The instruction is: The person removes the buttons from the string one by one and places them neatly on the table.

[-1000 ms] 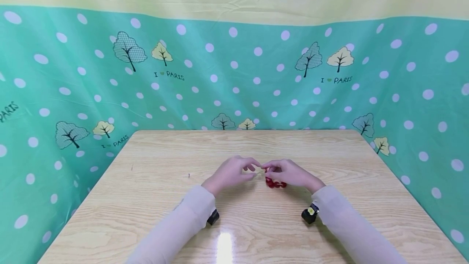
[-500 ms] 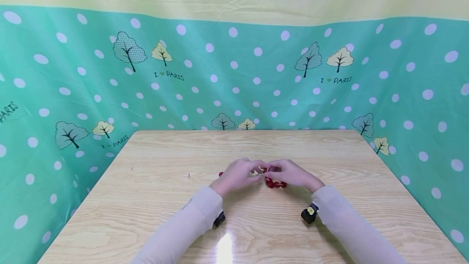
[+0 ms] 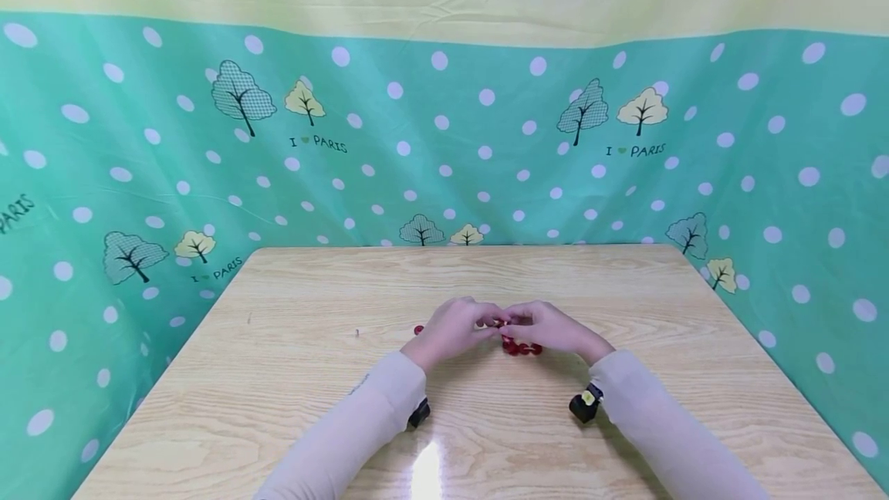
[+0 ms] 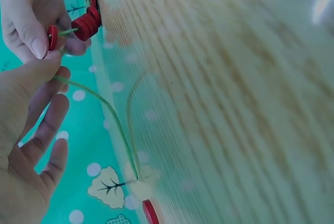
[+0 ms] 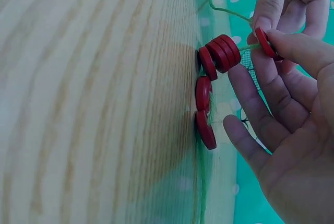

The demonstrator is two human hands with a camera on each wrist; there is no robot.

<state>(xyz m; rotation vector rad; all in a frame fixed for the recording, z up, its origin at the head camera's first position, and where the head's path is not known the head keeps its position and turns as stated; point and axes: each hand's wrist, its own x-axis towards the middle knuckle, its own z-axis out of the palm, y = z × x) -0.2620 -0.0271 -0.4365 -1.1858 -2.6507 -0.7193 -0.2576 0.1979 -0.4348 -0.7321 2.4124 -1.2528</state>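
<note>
Presently, two pale sleeves [image 3: 354, 427] are nearest, on the near side of the stack, with a black camera [image 3: 585, 407] at each cuff. Left hand [image 3: 454, 330]: left of the stack, thumb and finger pinching the green cord [image 5: 229, 11]; remaining fingers loose. Right hand [image 3: 552, 328]: close over the stack, thumb and finger pinching one red disc [image 5: 266, 42] by its edge.

Disc: between the hands, apart from the stack. Cord appears to pass through it; hole covered. Stack [image 5: 223, 54]: several red discs face to face on the cord, just above the table. Two lower discs [image 5: 204, 93] sit just beside the stack. Loose disc [image 3: 418, 329]: well left of the stack; whether threaded, cannot tell.

Handling (judged): disc light, stiff, smooth, likely to slip or roll; best held at the rim, centre left free. Cord soft, light, though its tail keeps a curve; best gripped close to the disc.

Table [image 3: 486, 276]: pale wood, beneath and around the stack. Cloth [image 3: 427, 145]: green, dotted, beyond the stack.
</note>
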